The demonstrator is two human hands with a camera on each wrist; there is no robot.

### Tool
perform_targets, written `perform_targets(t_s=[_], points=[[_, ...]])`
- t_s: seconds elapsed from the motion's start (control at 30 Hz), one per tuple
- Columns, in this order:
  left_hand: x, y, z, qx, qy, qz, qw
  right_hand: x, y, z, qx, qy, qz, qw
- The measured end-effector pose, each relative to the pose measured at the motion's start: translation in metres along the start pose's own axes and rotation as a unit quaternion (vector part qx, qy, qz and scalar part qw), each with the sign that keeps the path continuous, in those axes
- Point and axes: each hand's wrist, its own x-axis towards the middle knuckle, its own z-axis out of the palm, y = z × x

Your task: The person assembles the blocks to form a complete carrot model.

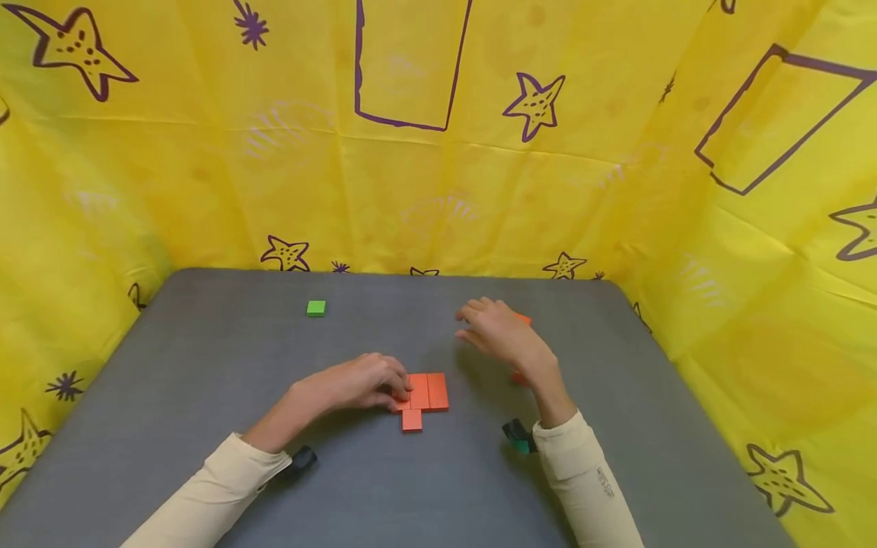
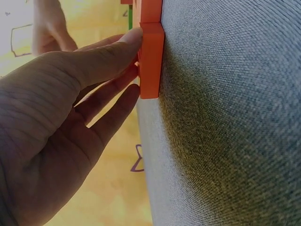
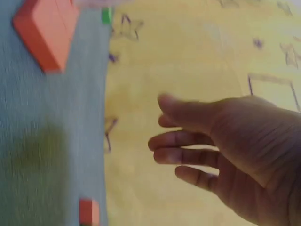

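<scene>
Several flat orange blocks (image 1: pixel 438 391) lie side by side on the grey table, with a small orange square (image 1: pixel 412 420) against their near edge. At the group's left end, my left hand (image 1: pixel 363 383) pinches an orange block (image 2: pixel 151 63) with thumb and fingertips, partly covering it in the head view. My right hand (image 1: pixel 499 329) hangs over the table to the right, fingers loosely bent and nothing in them. Beside that hand, partly hidden by it, lie two more orange pieces, a far one (image 1: pixel 524 319) and a nearer one (image 1: pixel 518 377).
A green square block (image 1: pixel 316 308) lies toward the back left of the grey table (image 1: pixel 205 365). Yellow cloth (image 1: pixel 411 198) with purple drawings surrounds the table's back and sides. Dark wrist-worn devices show under the left cuff (image 1: pixel 303 459) and by the right cuff (image 1: pixel 519 436).
</scene>
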Motion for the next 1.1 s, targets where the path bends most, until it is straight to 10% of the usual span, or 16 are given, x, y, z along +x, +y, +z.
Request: perform_targets(t_s=[0.27, 0.6, 1.1], points=[[-0.001, -0.001, 0.001, -0.009, 0.002, -0.004, 0.9999, -0.007, 0.039, 0.023, 0.026, -0.095, 0.111, 0.9889], [-0.004, -0.002, 0.001, -0.013, -0.007, -0.023, 0.9996, -0.003, 0.04, 0.028, 0.115, -0.135, 0.056, 0.9825], [-0.003, 0.0, -0.001, -0.014, -0.007, -0.028, 0.9995, -0.004, 0.035, 0.031, 0.06, -0.146, 0.051, 0.9861]])
